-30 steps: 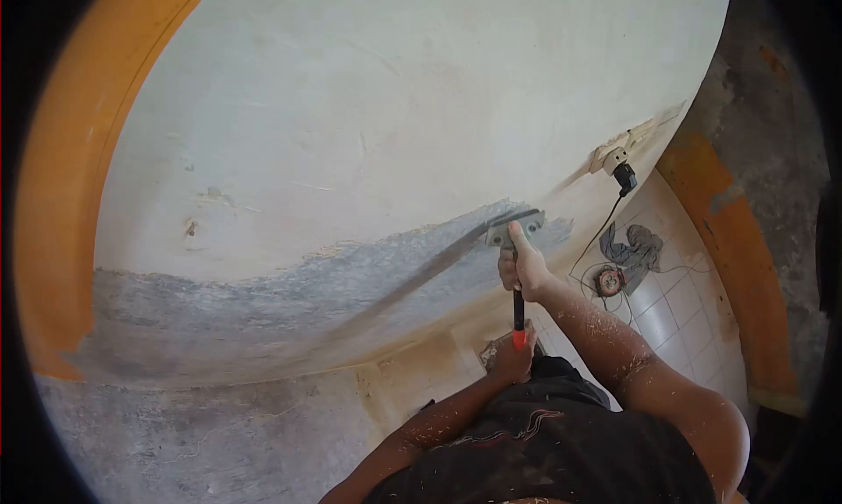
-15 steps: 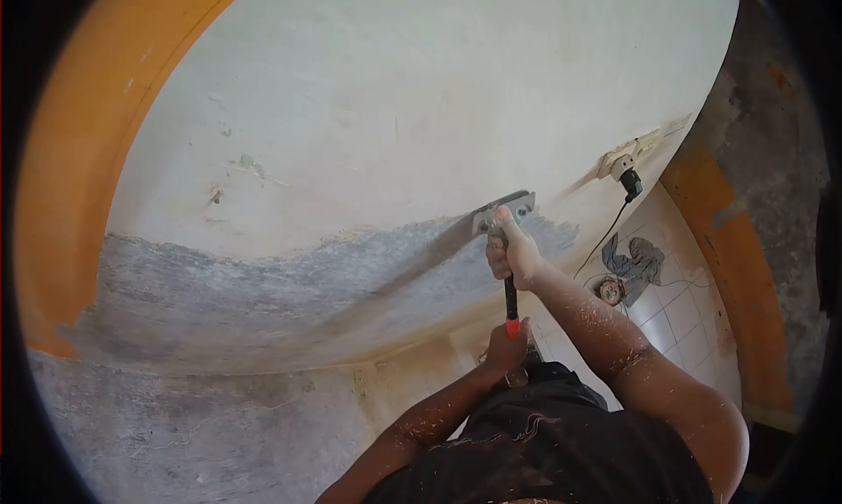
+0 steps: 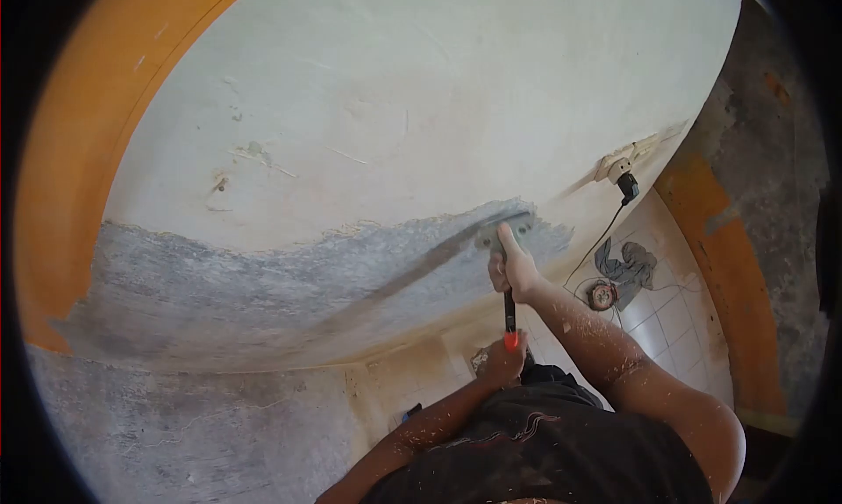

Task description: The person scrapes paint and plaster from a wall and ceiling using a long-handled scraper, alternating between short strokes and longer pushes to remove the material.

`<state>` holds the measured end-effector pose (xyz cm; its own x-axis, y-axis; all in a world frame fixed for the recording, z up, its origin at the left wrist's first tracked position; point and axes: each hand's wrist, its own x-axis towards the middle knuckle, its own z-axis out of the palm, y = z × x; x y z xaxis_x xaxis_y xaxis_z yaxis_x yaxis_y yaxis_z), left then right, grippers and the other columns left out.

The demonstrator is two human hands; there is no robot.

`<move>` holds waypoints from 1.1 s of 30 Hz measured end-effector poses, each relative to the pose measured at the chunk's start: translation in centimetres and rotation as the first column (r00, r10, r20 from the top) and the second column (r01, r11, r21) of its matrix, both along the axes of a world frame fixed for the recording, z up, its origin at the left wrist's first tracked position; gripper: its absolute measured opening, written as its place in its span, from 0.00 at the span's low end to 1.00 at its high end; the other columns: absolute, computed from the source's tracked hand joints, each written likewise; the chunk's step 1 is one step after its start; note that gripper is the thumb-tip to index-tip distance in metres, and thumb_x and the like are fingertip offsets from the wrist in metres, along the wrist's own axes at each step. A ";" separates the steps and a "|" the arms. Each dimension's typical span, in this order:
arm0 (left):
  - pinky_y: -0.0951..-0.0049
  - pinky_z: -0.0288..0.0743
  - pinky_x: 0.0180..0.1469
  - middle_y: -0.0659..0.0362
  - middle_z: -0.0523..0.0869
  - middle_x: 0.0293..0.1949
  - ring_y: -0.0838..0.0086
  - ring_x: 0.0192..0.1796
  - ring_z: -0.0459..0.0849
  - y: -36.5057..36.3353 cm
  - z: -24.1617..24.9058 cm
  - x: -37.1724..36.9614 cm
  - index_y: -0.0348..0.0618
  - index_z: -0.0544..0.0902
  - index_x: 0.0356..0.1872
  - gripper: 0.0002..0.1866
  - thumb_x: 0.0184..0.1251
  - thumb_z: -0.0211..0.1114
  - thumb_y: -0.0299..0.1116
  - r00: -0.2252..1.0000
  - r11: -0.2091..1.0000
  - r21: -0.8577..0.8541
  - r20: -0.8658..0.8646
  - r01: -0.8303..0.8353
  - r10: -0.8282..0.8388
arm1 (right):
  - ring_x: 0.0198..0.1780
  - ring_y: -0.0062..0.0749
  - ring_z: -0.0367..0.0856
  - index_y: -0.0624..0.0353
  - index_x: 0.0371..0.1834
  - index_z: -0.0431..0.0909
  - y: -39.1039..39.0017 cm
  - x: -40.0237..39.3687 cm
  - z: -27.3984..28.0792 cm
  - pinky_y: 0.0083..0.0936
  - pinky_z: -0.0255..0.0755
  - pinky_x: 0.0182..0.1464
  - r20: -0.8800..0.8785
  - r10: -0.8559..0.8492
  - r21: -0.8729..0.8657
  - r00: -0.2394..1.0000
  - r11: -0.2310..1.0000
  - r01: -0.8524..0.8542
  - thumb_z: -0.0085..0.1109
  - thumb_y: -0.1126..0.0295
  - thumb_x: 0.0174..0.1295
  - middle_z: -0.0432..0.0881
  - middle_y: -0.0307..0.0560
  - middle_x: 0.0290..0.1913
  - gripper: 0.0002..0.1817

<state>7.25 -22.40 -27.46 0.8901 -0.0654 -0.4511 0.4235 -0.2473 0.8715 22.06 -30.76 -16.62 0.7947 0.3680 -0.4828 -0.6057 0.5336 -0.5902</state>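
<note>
A long-handled scraper has a wide metal head at the wall, where the pale coating meets a bared grey band. My right hand is closed round the top of the handle just below the head, thumb laid up against the metal. Lower down, near my body, my left hand wraps round the handle beside its red part. The blade edge is blurred, so its exact contact with the wall cannot be told.
To the right, a wall socket holds a black plug with a cable hanging down. On the tiled floor lie a grey cloth and a round red-rimmed object. Orange bands border the wall.
The scraper head and my right hand have moved slightly down the wall, and my left hand is a little lower too. More grey surface shows above the head.
</note>
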 end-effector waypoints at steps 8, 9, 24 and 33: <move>0.70 0.64 0.22 0.61 0.75 0.14 0.77 0.19 0.73 1.8 3.8 2.4 0.37 0.74 0.18 0.19 0.64 0.56 0.42 1.000 0.999 -0.037 0.020 -0.022 0.023 | 0.09 0.15 0.49 0.46 0.14 0.58 2.1 1.4 3.2 0.16 0.42 0.12 0.061 0.038 0.050 0.997 0.998 -0.041 0.45 0.36 0.57 0.55 0.29 0.11 0.28; 0.70 0.64 0.22 0.61 0.75 0.14 0.77 0.19 0.73 1.7 2.0 1.6 0.37 0.74 0.18 0.19 0.64 0.56 0.42 1.000 0.999 -0.036 0.020 -0.023 0.024 | 0.09 0.15 0.49 0.46 0.14 0.58 1.9 1.0 2.4 0.16 0.42 0.12 0.061 0.039 0.050 0.997 0.998 -0.043 0.45 0.36 0.57 0.55 0.29 0.11 0.28; 0.66 0.67 0.24 0.58 0.73 0.12 0.73 0.17 0.74 2.8 1.2 0.0 0.37 0.75 0.19 0.22 0.63 0.54 0.47 0.990 0.995 0.100 -0.137 -0.029 0.042 | 0.10 0.15 0.48 0.46 0.14 0.57 4.1 0.0 2.3 0.15 0.42 0.13 -0.051 0.063 -0.048 0.997 0.997 -0.066 0.45 0.37 0.58 0.54 0.29 0.10 0.28; 0.72 0.65 0.19 0.62 0.73 0.12 0.78 0.15 0.72 3.5 1.9 -1.1 0.40 0.73 0.18 0.20 0.64 0.56 0.44 0.995 0.996 -0.037 -0.047 -0.086 0.085 | 0.09 0.15 0.48 0.47 0.17 0.58 4.8 -0.9 2.6 0.16 0.41 0.12 0.001 0.066 -0.012 0.998 0.998 -0.066 0.45 0.36 0.57 0.53 0.28 0.11 0.27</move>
